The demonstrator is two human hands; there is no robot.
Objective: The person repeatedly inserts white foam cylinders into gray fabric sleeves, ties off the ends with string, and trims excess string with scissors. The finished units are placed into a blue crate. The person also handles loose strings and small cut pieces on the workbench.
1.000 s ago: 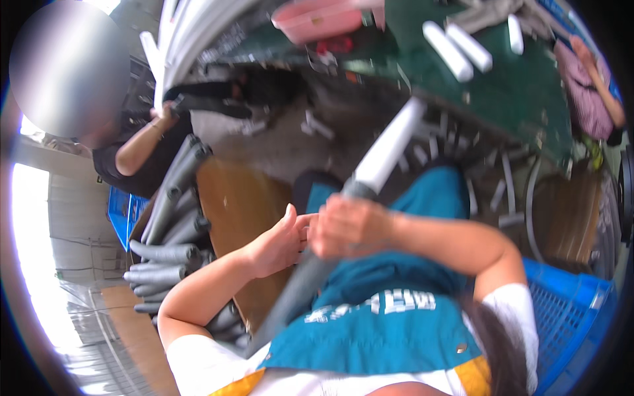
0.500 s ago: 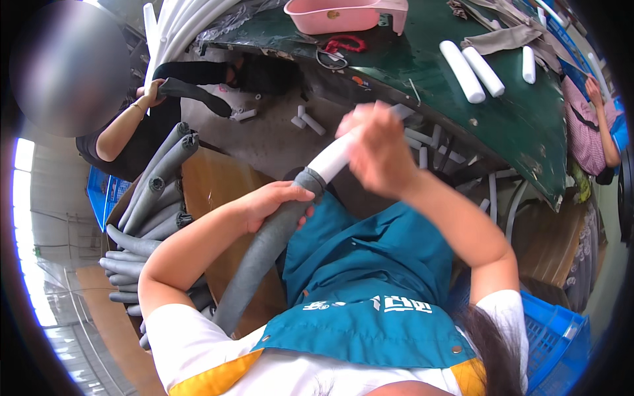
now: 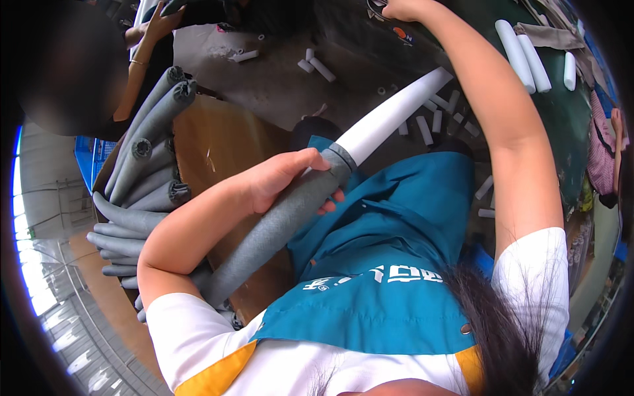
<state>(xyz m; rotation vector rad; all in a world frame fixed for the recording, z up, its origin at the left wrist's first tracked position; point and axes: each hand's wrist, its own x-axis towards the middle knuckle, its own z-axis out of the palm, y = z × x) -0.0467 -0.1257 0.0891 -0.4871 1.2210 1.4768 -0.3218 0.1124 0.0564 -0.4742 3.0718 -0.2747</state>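
My left hand [image 3: 290,181] wraps round a long grey fabric sleeve [image 3: 264,237], just below its gathered, folded-back mouth. Out of that mouth sticks a smooth white foam rod [image 3: 396,109], slanting up to the right; the rest of it is hidden inside the sleeve. My right arm stretches far forward to the table edge. There my right hand [image 3: 404,9] is partly cut off by the top of the picture, its fingers closed at a small dark looped thing [image 3: 377,5] that I cannot make out.
Grey covered rolls [image 3: 152,168] are stacked at left beside a brown cardboard sheet [image 3: 218,145]. White foam pieces [image 3: 321,68] litter the floor. More white rods [image 3: 515,56] lie on the green table [image 3: 558,132]. A co-worker's arm [image 3: 142,63] is at upper left.
My right hand has left the white rod and reached forward to the table edge. The rod's far end now shows free. My left hand keeps its hold on the sleeve. The view has shifted.
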